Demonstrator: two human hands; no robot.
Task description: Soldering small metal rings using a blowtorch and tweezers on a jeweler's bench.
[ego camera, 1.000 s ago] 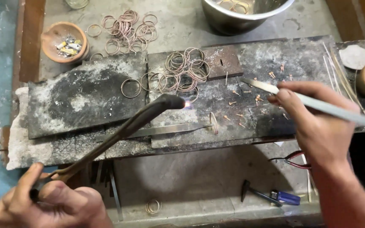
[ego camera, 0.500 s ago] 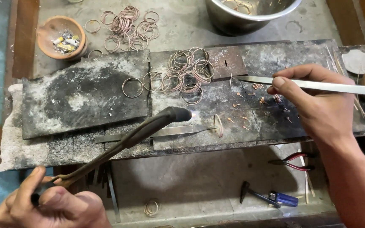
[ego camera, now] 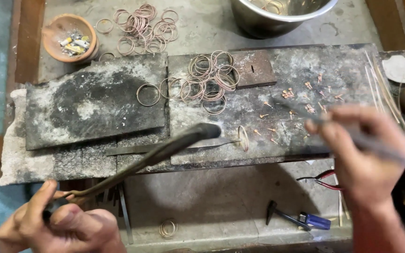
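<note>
near left, the left hand (ego camera: 64, 225) grips a torch (ego camera: 165, 149). right of it, the right hand (ego camera: 366, 157) pinches blurred tweezers (ego camera: 380, 147) over the slab (ego camera: 277, 93).

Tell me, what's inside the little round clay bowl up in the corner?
The small round orange clay bowl holds a few small yellowish and pale bits lying on grey, ash-like dust. What lies underneath that dust is covered, so the bottom of the bowl cannot be seen.
</note>
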